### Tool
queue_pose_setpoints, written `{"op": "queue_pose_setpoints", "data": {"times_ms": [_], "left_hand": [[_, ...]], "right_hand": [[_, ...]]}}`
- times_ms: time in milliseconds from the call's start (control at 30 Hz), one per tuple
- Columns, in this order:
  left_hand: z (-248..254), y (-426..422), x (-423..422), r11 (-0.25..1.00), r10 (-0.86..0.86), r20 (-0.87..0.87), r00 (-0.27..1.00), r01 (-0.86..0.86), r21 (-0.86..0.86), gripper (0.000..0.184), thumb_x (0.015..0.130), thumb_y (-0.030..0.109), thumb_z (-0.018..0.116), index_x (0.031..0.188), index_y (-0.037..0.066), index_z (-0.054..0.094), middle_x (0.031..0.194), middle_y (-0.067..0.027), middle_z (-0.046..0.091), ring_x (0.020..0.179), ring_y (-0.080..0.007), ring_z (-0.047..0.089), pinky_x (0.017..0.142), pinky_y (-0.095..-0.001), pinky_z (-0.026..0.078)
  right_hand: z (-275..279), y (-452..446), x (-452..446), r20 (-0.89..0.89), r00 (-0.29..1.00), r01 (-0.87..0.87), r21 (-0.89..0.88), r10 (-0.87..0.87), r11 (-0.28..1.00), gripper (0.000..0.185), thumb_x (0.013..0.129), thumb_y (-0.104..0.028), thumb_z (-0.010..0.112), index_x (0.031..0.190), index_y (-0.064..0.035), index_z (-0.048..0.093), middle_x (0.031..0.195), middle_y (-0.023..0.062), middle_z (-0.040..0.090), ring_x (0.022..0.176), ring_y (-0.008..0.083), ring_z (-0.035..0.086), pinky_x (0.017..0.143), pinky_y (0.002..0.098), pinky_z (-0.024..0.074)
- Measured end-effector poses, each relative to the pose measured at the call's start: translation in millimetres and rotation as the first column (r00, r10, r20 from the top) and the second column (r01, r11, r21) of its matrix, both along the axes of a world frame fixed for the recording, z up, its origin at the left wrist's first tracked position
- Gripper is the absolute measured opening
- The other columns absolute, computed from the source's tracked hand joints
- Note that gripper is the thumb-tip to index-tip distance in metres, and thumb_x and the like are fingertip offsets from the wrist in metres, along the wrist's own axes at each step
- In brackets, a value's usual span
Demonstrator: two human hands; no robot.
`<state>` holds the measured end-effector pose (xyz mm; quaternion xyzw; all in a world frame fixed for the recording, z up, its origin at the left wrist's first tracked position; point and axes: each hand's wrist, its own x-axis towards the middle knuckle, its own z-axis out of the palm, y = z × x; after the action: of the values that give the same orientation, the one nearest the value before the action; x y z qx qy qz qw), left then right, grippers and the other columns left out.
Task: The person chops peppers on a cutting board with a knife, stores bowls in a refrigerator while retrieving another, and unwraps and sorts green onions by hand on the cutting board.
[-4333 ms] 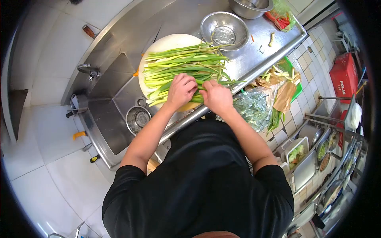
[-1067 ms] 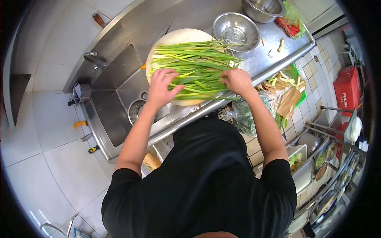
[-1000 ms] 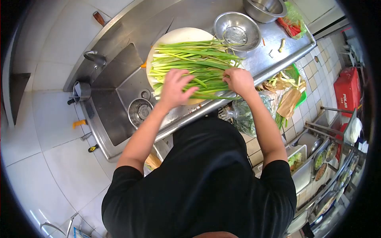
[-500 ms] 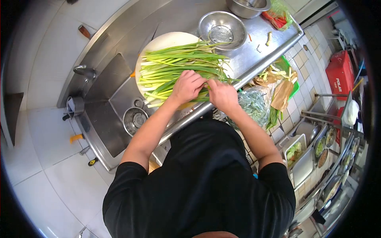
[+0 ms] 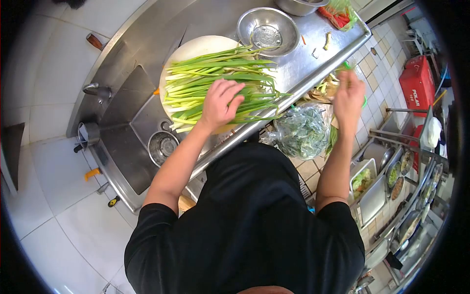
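Note:
Many green onions (image 5: 188, 93) lie side by side on a round white cutting board (image 5: 205, 44), white ends to the left and leafy tops to the right. My left hand (image 5: 220, 104) is over the near part of them with its fingers apart, holding nothing that I can see. Off the counter's edge, my right hand (image 5: 349, 98) is above a green bin (image 5: 364, 101) of vegetable scraps (image 5: 325, 90). Motion smears its fingers, so whether it holds anything is unclear.
A steel bowl (image 5: 289, 41) stands at the board's far right, with a bag of red vegetables (image 5: 338, 17) beyond. The sink (image 5: 117, 142) is to the left, holding a small strainer (image 5: 164, 148) near its edge. A plastic bag of greens (image 5: 303, 130) sits below the counter rim (image 5: 313, 85).
My hands were together over the leafy tops and have separated. The right one swung out to the right above the bin; the left one shifted slightly left and its fingers spread.

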<state>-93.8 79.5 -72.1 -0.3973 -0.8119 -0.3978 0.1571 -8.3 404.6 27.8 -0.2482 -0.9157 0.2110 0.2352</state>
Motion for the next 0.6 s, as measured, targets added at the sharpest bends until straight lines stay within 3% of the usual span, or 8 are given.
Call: {"op": "queue_pose_setpoints", "data": {"times_ms": [67, 167, 300, 367, 400, 500, 533, 600], "left_hand": [[1.8, 7.7, -14.0, 0.997, -0.009, 0.025, 1.000, 0.011, -0.075, 0.024, 0.085, 0.015, 0.078, 0.107, 0.006, 0.073, 0.106, -0.0109, 0.068, 0.099, -0.0311, 0.062, 0.089, -0.0417, 0.051], [-2.9, 31.6, -24.9, 0.972, -0.045, -0.005, 0.999, 0.043, -0.233, 0.025, 0.085, 0.019, 0.077, 0.107, 0.008, 0.073, 0.111, -0.0092, 0.066, 0.105, -0.0301, 0.061, 0.089, -0.0419, 0.051], [-12.8, 52.9, -31.3, 0.823, -0.051, 0.036, 0.998, 0.063, -0.564, 0.022, 0.086, 0.023, 0.076, 0.104, 0.010, 0.073, 0.115, -0.0081, 0.065, 0.109, -0.0286, 0.060, 0.093, -0.0438, 0.049], [-11.7, 53.8, -36.3, 0.861, -0.040, 0.106, 0.994, 0.088, -0.500, 0.021, 0.086, 0.022, 0.074, 0.103, 0.010, 0.072, 0.111, -0.0090, 0.066, 0.107, -0.0293, 0.060, 0.094, -0.0449, 0.048], [-9.7, 53.5, -40.8, 0.878, -0.039, 0.140, 0.989, 0.101, -0.468, 0.021, 0.086, 0.021, 0.074, 0.103, 0.010, 0.071, 0.109, -0.0094, 0.066, 0.107, -0.0296, 0.060, 0.095, -0.0455, 0.047], [2.3, 41.9, -56.9, 0.957, -0.116, 0.261, 0.958, 0.178, -0.229, 0.018, 0.088, 0.016, 0.071, 0.104, 0.007, 0.070, 0.102, -0.0115, 0.067, 0.102, -0.0318, 0.062, 0.092, -0.0446, 0.049], [12.9, 38.6, -55.5, 0.972, -0.083, 0.393, 0.916, 0.161, -0.170, 0.016, 0.093, 0.010, 0.066, 0.108, 0.003, 0.069, 0.101, -0.0099, 0.070, 0.097, -0.0262, 0.065, 0.090, -0.0388, 0.051], [18.3, 34.1, -61.9, 0.980, -0.131, 0.547, 0.827, 0.190, -0.053, 0.017, 0.096, 0.009, 0.064, 0.111, 0.003, 0.069, 0.104, -0.0070, 0.071, 0.098, -0.0193, 0.065, 0.089, -0.0341, 0.051]], "right_hand": [[6.8, 16.7, 8.6, 0.017, 0.976, 0.211, 0.192, -0.218, 0.958, 0.022, 0.105, -0.031, 0.056, 0.106, -0.0157, 0.071, 0.087, 0.0162, 0.070, 0.096, 0.0355, 0.062, 0.085, 0.0485, 0.0458], [8.4, 25.6, 19.6, 0.100, 0.934, 0.278, 0.396, -0.342, 0.875, 0.020, 0.103, -0.030, 0.058, 0.110, -0.0164, 0.071, 0.095, 0.0169, 0.072, 0.108, 0.0335, 0.062, 0.100, 0.0594, 0.0372], [-24.1, 24.2, 29.6, 0.147, 0.940, 0.232, 0.385, -0.307, 0.893, 0.020, 0.101, -0.027, 0.060, 0.111, -0.0158, 0.072, 0.100, 0.0168, 0.074, 0.119, 0.0325, 0.060, 0.109, 0.0679, 0.0239], [-38.0, 17.8, 31.5, 0.152, 0.944, 0.216, 0.383, -0.291, 0.898, 0.019, 0.101, -0.027, 0.060, 0.110, -0.0159, 0.072, 0.099, 0.0160, 0.074, 0.122, 0.0319, 0.058, 0.111, 0.0684, 0.0210], [-37.6, 12.1, 33.3, 0.036, 0.966, 0.205, 0.491, -0.254, 0.847, 0.020, 0.102, -0.027, 0.059, 0.110, -0.0118, 0.070, 0.089, 0.0161, 0.074, 0.106, 0.0334, 0.066, 0.100, 0.0615, 0.0388], [-28.6, -2.8, 38.6, 0.046, 0.993, 0.110, -0.021, -0.109, 0.994, 0.026, 0.105, -0.030, 0.057, 0.108, -0.0065, 0.066, 0.078, 0.0157, 0.070, 0.079, 0.0350, 0.068, 0.075, 0.0497, 0.0503], [-31.6, -5.8, 37.9, 0.006, 0.998, 0.056, -0.295, -0.057, 0.954, 0.029, 0.104, -0.032, 0.061, 0.105, -0.0030, 0.062, 0.069, 0.0139, 0.065, 0.058, 0.0310, 0.060, 0.057, 0.0435, 0.0456], [-36.5, -18.8, 30.5, -0.120, 0.992, -0.017, -0.371, -0.030, 0.928, 0.026, 0.101, -0.029, 0.066, 0.105, -0.0038, 0.062, 0.069, 0.0119, 0.065, 0.058, 0.0245, 0.058, 0.058, 0.0401, 0.0457]]}}
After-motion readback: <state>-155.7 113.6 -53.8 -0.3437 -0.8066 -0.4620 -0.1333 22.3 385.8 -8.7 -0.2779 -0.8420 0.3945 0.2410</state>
